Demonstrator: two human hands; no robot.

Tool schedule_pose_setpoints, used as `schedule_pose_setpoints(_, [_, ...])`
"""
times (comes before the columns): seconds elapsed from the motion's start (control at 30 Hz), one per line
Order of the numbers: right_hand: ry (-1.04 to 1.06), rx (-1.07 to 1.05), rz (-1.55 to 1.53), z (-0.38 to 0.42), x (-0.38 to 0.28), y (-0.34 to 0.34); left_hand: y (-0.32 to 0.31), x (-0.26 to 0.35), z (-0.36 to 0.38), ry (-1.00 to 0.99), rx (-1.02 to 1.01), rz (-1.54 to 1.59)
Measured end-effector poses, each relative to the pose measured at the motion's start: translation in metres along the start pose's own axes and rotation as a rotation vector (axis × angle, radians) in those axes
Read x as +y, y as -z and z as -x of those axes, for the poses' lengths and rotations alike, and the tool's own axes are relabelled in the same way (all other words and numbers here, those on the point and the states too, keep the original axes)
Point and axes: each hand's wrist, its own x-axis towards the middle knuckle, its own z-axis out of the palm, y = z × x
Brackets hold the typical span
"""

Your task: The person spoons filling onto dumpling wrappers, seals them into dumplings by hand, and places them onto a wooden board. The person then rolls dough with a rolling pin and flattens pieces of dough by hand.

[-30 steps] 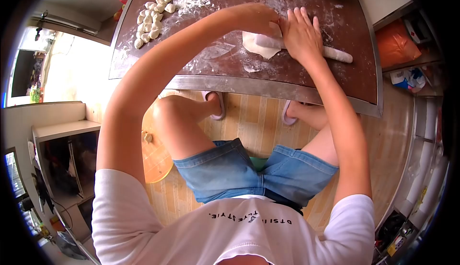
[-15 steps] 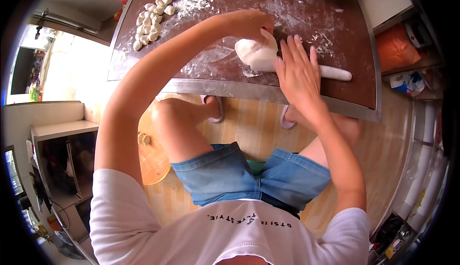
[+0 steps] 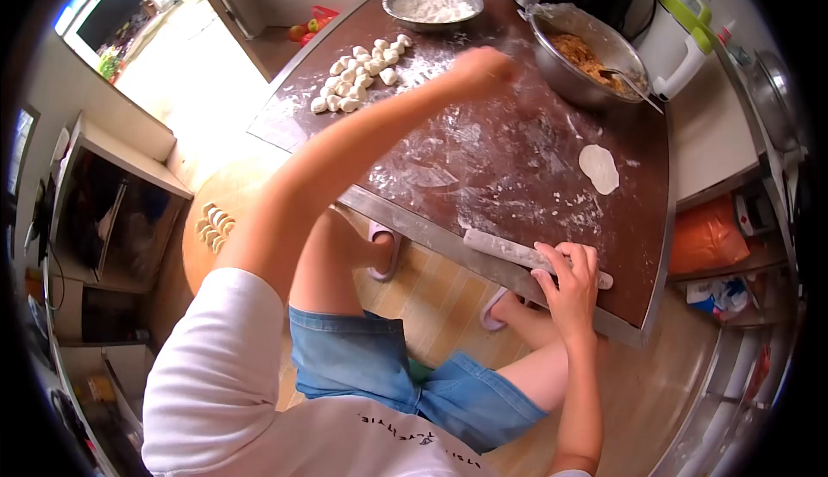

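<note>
My right hand (image 3: pixel 571 279) rests with bent fingers over the right part of a floured rolling pin (image 3: pixel 509 250), which lies along the table's near edge. My left hand (image 3: pixel 487 70) is raised over the table, left of the bowl of filling. It is smeared by motion and its fingers cannot be made out. A flat, thin dough wrapper (image 3: pixel 599 169) lies on the right side of the brown table (image 3: pixel 509 162), apart from both hands. Several small dough pieces (image 3: pixel 358 76) sit in a cluster at the left.
A metal bowl of flour (image 3: pixel 431 4) stands at the back. At the back right is a large metal bowl (image 3: pixel 556 76) of filling with a spoon (image 3: pixel 634 89). A white and green jug (image 3: pixel 681 46) stands beside it. Several dumplings (image 3: pixel 216 228) lie on a round board (image 3: pixel 197 257) below left.
The dough wrapper has left my left hand and lies flat at the right. My left hand has moved up and away. The rolling pin is nearer the front edge. The view has shifted.
</note>
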Motion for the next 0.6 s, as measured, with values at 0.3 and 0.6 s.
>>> schedule_pose_setpoints(0.3, [0.021, 0.035, -0.022, -0.008, 0.002, 0.001, 0.024, -0.143, 0.087, 0.089, 0.019, -0.184])
schedule_pose_setpoints(0.6, [0.020, 0.040, -0.009, -0.009, 0.001, 0.000, 0.001, -0.113, 0.069, 0.136, 0.168, 0.266])
